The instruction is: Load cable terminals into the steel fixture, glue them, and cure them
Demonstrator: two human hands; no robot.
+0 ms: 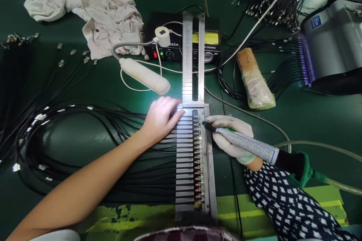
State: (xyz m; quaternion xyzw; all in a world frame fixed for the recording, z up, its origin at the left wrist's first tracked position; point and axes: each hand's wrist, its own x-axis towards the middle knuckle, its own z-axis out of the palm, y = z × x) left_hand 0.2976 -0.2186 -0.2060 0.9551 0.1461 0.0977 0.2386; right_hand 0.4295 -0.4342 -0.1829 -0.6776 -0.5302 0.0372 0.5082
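Note:
A metal jig [207,150] stands lengthwise before me, holding a row of black cables [158,150] with small metal connectors [198,156] along its right side. At the jig's upper left corner, the thumb and forefinger of my bare left hand [158,120] grip its edge; the other fingers are curled over the cables. My right hand [240,125], in a white glove, is closed around a labelled dispensing syringe [251,145]. The syringe's black tip is close to the upper connectors; contact is unclear. From its green adapter [304,171] runs a clear air tube [339,186].
Behind the jig's slotted upper plate [186,56] sits a black dispenser box [175,51]. A lit white lamp [144,75] hangs over the left hand. Crumpled cloth [110,19] lies back left; a wrapped wooden block [256,79] and a grey machine [333,45] are right.

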